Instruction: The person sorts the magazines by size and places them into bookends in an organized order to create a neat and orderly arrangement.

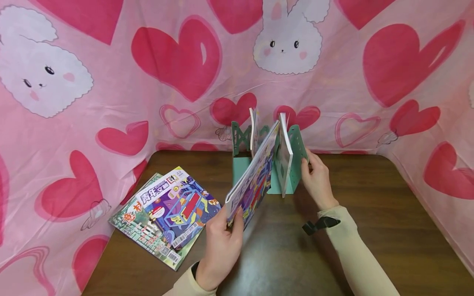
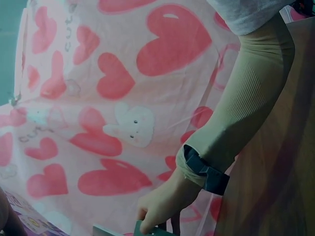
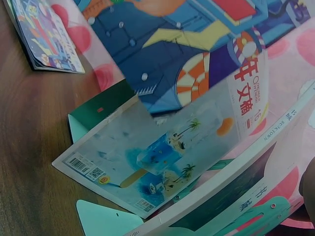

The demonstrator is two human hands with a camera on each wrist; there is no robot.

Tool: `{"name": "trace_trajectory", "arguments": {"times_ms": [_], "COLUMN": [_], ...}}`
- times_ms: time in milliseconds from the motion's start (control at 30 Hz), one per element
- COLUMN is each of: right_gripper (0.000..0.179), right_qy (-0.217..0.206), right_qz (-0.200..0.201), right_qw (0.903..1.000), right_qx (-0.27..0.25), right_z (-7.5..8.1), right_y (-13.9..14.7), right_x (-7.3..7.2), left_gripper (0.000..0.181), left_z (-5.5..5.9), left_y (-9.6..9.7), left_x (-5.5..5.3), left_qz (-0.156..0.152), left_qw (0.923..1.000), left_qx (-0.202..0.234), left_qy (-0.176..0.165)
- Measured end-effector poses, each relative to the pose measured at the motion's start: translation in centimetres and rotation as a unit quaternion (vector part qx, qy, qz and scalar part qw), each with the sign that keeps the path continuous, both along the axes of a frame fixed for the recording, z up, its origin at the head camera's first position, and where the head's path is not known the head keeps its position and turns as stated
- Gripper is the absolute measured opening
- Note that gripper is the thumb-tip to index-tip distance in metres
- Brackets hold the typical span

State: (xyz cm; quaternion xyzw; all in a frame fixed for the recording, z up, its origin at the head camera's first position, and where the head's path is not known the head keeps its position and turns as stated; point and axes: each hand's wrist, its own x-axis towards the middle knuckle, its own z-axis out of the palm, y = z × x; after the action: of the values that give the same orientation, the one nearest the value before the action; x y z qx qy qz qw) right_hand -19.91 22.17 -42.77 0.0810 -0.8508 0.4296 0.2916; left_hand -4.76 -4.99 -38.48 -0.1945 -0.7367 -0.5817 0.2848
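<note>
My left hand (image 1: 224, 240) pinches a purple and blue magazine (image 1: 255, 181) by its near end, thumb on the cover, tilted over the middle of a green expanding book rack (image 1: 296, 160). My right hand (image 1: 319, 176) grips the rack's right end plate by its edge; the left wrist view also catches this right hand (image 2: 170, 201) on the green plate. Inside the rack stand a thin magazine (image 1: 254, 131) at the left and a white-edged one (image 1: 284, 156) at the right. In the right wrist view, a magazine with an ice-pop cover (image 3: 162, 157) leans behind the held magazine (image 3: 172, 54).
At the left of the brown table (image 1: 377, 230) two magazines overlap: a purple one (image 1: 185, 209) on top of a green one (image 1: 148, 238). A pink cloth (image 1: 229, 61) with hearts and rabbits hangs along the back and sides.
</note>
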Motion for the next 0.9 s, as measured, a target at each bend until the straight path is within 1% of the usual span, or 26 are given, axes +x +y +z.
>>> {"name": "trace_trajectory", "arguments": {"times_ms": [200, 333, 467, 633, 767, 900], "right_gripper": [0.043, 0.043, 0.044, 0.044, 0.044, 0.043], "right_qy": [0.001, 0.000, -0.004, -0.006, -0.009, -0.012], "right_qz": [-0.001, 0.000, -0.002, -0.003, -0.008, -0.006], "right_qw": [1.0000, 1.0000, 1.0000, 1.0000, 0.9999, 0.9999], "right_qx": [0.003, 0.004, 0.005, 0.005, 0.008, 0.006], "right_z": [0.1, 0.2, 0.2, 0.2, 0.2, 0.1], "right_y": [-0.1, -0.1, 0.0, 0.1, 0.1, 0.0], "right_x": [0.1, 0.1, 0.1, 0.1, 0.1, 0.1], "left_gripper": [0.039, 0.041, 0.043, 0.044, 0.044, 0.042], "left_z": [-0.4, -0.5, -0.5, -0.7, -1.0, -1.5], "left_y": [0.8, 1.3, 1.9, 2.8, 3.6, 4.2], "left_x": [-0.9, -1.4, -1.9, -2.8, -3.6, -4.4], "left_qz": [0.005, -0.001, -0.006, -0.007, -0.003, 0.005], "left_qw": [0.9999, 1.0000, 0.9996, 0.9988, 0.9983, 0.9986], "left_qx": [-0.014, -0.005, 0.007, 0.025, 0.034, 0.039], "left_qy": [0.005, -0.006, -0.025, -0.041, -0.047, -0.037]}}
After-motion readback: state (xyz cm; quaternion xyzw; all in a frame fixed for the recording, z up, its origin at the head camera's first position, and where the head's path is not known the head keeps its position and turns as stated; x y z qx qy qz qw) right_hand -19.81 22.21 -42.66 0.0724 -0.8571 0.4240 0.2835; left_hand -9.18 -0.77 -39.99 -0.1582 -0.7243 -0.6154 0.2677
